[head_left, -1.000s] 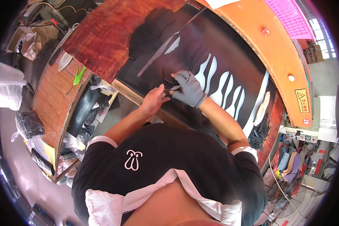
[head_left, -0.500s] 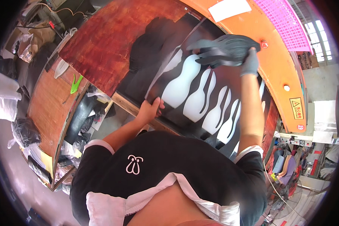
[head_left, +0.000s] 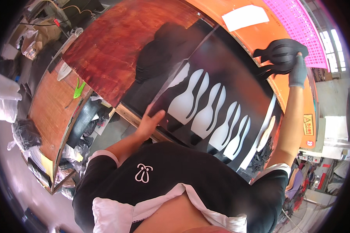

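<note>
My gloved right hand [head_left: 298, 73] is closed on a stack of black cut pieces [head_left: 282, 54] with rounded bodies and slender curved ends. It holds them up at the right, over the orange machine part. Below lies a black sheet [head_left: 237, 66] with several bottle-shaped cut-outs, through which a white surface [head_left: 181, 104] shows. At the sheet's near left corner rests my bare left hand [head_left: 149, 123], thumb spread away from the forefinger. Its other fingers are mostly hidden.
A red-brown board [head_left: 109, 50] with a dark patch lies left of the sheet. Beyond stands an orange machine part [head_left: 245, 23] carrying white paper [head_left: 245, 18] and a pink basket [head_left: 299, 27]. On a wooden table [head_left: 52, 105] at left lies a green tool [head_left: 79, 89].
My right hand has carried the black pieces right, off the sheet and over the orange part. More cut-outs are uncovered. My left hand's thumb has spread at the sheet's corner.
</note>
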The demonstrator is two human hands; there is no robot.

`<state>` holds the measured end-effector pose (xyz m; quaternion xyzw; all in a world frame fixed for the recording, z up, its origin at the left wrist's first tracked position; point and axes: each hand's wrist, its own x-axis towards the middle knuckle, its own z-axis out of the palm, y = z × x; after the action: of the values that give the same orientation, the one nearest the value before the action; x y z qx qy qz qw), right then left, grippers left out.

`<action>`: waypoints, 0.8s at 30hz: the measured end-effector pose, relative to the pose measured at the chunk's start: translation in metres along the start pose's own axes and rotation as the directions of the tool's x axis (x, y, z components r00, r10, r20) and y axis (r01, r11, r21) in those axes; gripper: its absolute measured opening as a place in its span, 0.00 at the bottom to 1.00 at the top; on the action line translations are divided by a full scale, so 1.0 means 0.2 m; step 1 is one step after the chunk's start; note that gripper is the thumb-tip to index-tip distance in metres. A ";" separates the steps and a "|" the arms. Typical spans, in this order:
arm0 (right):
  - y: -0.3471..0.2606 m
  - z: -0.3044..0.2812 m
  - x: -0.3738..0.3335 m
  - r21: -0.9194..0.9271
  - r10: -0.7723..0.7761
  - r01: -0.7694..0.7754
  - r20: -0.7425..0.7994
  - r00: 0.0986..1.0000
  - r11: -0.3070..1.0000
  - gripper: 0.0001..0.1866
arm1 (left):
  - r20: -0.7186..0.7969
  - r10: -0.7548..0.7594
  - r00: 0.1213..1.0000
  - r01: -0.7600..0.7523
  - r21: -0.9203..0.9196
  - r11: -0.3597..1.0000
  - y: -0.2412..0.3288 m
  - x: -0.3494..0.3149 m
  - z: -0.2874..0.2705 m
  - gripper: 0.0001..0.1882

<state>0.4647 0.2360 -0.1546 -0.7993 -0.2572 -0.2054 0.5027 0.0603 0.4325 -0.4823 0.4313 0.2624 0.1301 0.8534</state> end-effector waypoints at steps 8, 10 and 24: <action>-0.41 0.82 -0.32 0.519 0.261 -0.523 0.494 0.829 0.676 0.19 | 0.127 0.434 0.892 -0.384 0.720 0.578 0.11 0.07 -0.12 0.25; -0.52 1.04 -0.28 0.490 0.176 -0.484 0.547 0.818 0.725 0.19 | 0.182 0.475 0.861 -0.416 0.790 0.451 0.07 0.06 -0.11 0.25; -0.37 2.24 -1.48 -0.121 -0.325 0.785 0.864 0.385 0.607 0.25 | 0.144 0.439 0.887 -0.360 0.810 0.462 0.06 0.07 -0.11 0.21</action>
<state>0.2197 0.6100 -0.4606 -0.7618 -0.6444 -0.0658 -0.0015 0.0586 0.4612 -0.4873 0.8190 0.2198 0.2077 0.4875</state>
